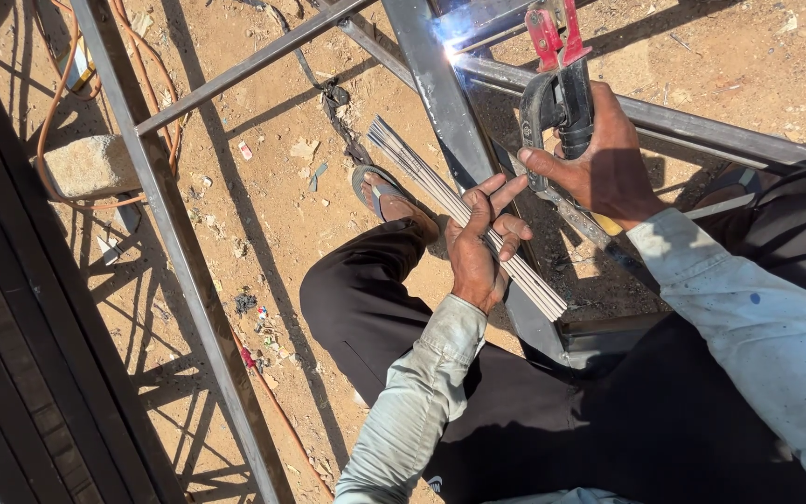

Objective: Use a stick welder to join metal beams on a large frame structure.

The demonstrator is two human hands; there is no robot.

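Observation:
My left hand (479, 245) grips a bundle of thin grey welding rods (422, 170) that slants from upper left to lower right across my lap. My right hand (599, 159) is closed around a black and red electrode holder (560, 70). Its rod tip meets a joint of the steel frame, where a bright blue-white arc (448, 39) burns. The arc sits on a dark steel bar (440, 93) that crosses another bar (701, 131). I sit on the ground in dark trousers, with one sandalled foot (386, 194) beside the rods.
Steel frame bars (179, 243) run across sandy ground littered with scraps. A stone block (90, 166) lies at left with orange cable (48, 121) looped around it. Dark stacked metal sections (11, 373) fill the left edge.

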